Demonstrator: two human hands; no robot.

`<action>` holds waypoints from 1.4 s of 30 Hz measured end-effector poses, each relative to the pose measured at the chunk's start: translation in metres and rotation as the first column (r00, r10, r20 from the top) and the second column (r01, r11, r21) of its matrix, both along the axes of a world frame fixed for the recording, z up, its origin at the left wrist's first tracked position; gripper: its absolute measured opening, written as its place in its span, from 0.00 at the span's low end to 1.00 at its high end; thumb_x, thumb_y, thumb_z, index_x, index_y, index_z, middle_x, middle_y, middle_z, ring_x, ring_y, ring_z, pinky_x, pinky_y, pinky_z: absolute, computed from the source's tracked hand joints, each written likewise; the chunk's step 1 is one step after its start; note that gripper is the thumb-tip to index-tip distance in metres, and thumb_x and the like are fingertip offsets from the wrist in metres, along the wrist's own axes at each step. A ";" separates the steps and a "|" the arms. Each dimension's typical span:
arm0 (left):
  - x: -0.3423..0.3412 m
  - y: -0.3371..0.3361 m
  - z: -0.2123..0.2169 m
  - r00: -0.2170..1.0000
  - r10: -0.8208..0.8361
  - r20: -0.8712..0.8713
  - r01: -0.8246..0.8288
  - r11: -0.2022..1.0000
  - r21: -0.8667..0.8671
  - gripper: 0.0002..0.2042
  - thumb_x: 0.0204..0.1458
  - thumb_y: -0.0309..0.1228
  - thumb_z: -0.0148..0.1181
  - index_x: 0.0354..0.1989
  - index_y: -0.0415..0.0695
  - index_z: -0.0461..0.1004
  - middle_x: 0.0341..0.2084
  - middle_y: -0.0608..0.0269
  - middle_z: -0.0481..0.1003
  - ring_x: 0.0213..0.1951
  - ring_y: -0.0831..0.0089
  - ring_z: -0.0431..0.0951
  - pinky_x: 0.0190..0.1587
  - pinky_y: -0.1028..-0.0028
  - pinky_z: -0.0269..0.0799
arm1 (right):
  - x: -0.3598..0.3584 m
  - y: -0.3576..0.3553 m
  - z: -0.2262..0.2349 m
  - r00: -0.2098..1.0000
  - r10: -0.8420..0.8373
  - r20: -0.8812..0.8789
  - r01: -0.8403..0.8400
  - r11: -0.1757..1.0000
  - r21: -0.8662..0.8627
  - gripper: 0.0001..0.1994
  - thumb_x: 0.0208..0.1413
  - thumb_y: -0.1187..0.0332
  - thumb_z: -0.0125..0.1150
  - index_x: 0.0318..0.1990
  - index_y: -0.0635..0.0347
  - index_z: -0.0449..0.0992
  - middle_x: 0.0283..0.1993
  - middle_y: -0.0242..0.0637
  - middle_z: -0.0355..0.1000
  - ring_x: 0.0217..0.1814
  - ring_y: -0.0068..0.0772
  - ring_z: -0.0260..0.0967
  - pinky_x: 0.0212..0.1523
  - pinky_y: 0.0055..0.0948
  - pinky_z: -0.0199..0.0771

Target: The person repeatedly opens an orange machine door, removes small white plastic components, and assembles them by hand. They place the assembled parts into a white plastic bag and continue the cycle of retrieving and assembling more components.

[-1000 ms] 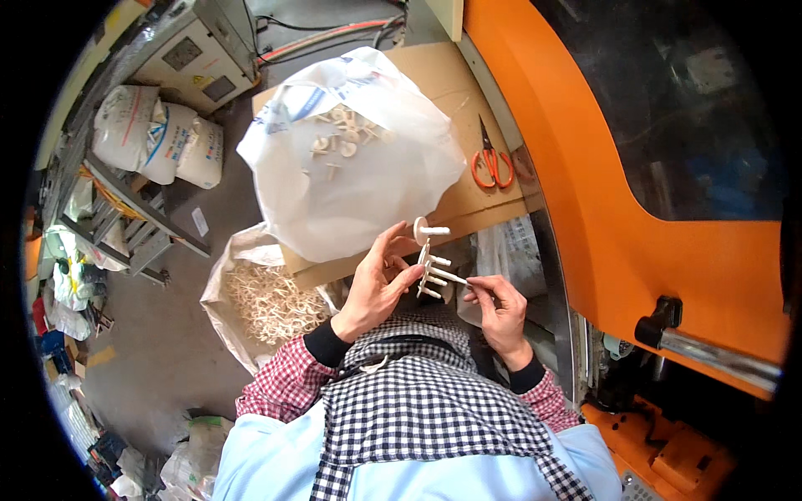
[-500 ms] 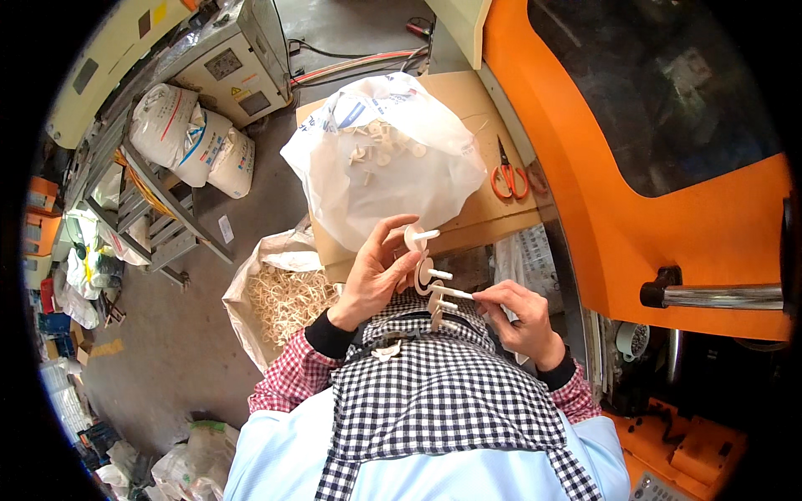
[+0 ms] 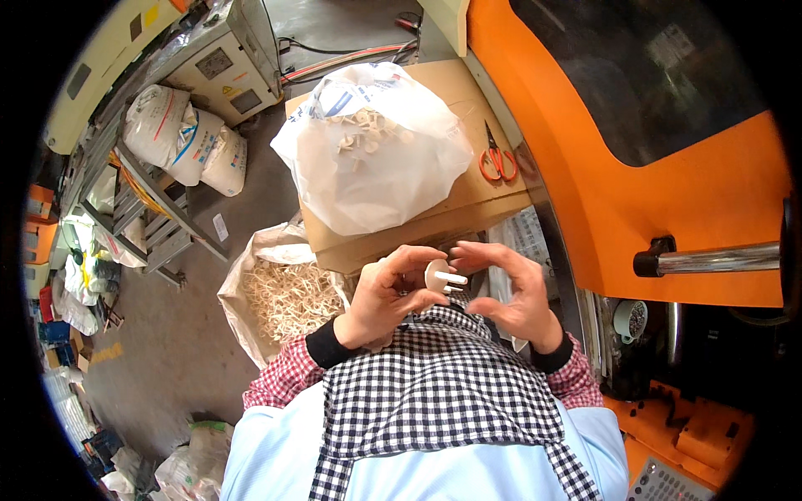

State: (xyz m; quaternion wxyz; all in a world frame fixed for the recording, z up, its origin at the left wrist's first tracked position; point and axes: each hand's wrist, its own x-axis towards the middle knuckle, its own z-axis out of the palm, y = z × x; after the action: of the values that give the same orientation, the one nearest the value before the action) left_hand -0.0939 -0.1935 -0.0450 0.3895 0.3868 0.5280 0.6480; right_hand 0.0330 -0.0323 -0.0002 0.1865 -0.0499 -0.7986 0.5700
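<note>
A white plastic disc with a stem (image 3: 436, 277) is pinched at its rim between the thumb and fingers of my left hand (image 3: 376, 294). Its stem points right, and a second stem shows close beside it. Just right of the stems is my right hand (image 3: 525, 294), thumb and fingers curved and apart, with nothing seen between them. Beyond both hands, a translucent white plastic bag (image 3: 376, 188) holds several similar pieces (image 3: 368, 134). It rests on a cardboard box (image 3: 484, 196).
Orange-handled scissors (image 3: 499, 163) lie on the box, right of the bag. Left of my hands is an open sack (image 3: 237, 313) full of thin off-white plastic scraps (image 3: 288, 305). An orange machine (image 3: 585, 184) with a metal bar handle (image 3: 714, 260) stands close on my right.
The linked chain of discs hanging between my hands no longer shows as before. My right hand has let go of the stem it pinched, moved up and opened beside the disc.
</note>
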 end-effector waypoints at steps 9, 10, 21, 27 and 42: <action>0.013 0.008 0.009 0.964 0.101 -0.248 -0.107 0.994 -0.011 0.20 0.50 0.24 0.59 0.51 0.37 0.64 0.21 0.65 0.73 0.22 0.84 0.73 0.23 0.81 0.68 | 0.000 -0.003 -0.011 0.997 -0.028 0.075 0.036 0.994 -0.106 0.13 0.53 0.72 0.58 0.46 0.66 0.74 0.34 0.42 0.75 0.34 0.25 0.72 0.34 0.22 0.70; 0.013 0.008 0.010 0.970 0.087 -0.225 -0.095 0.995 -0.028 0.20 0.50 0.24 0.59 0.51 0.37 0.64 0.21 0.65 0.72 0.21 0.84 0.73 0.23 0.81 0.68 | 0.001 -0.002 -0.011 0.995 -0.036 0.096 0.048 0.991 -0.127 0.12 0.54 0.72 0.57 0.46 0.66 0.75 0.33 0.41 0.75 0.33 0.24 0.72 0.33 0.22 0.70; 0.012 0.014 0.013 0.996 0.052 0.079 -0.045 0.995 -0.092 0.17 0.53 0.23 0.55 0.52 0.35 0.64 0.20 0.69 0.70 0.20 0.86 0.69 0.19 0.85 0.62 | -0.005 -0.001 -0.022 0.992 -0.082 0.099 0.106 0.956 -0.275 0.11 0.56 0.72 0.56 0.44 0.68 0.75 0.36 0.40 0.76 0.36 0.22 0.72 0.38 0.19 0.71; 0.011 0.014 0.006 0.989 0.051 0.138 -0.036 0.993 -0.113 0.16 0.55 0.23 0.53 0.52 0.34 0.63 0.25 0.66 0.72 0.19 0.85 0.67 0.19 0.84 0.60 | -0.008 -0.003 -0.026 0.984 -0.084 0.159 0.149 0.879 -0.453 0.11 0.55 0.72 0.56 0.43 0.68 0.76 0.36 0.39 0.76 0.36 0.22 0.72 0.39 0.19 0.72; 0.006 0.015 -0.005 0.988 0.137 0.069 -0.136 0.991 -0.013 0.18 0.50 0.22 0.58 0.50 0.37 0.64 0.27 0.66 0.73 0.23 0.85 0.69 0.23 0.84 0.65 | -0.017 0.003 -0.034 0.989 0.007 0.146 0.067 0.866 -0.495 0.11 0.56 0.71 0.55 0.45 0.67 0.75 0.41 0.40 0.75 0.41 0.22 0.71 0.42 0.19 0.71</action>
State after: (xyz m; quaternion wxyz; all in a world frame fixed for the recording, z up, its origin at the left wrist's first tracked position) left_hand -0.0882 -0.1783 -0.0505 0.3640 0.3252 0.5420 0.6840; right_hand 0.0164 -0.0298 -0.0343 0.1183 -0.1494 -0.6346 0.7490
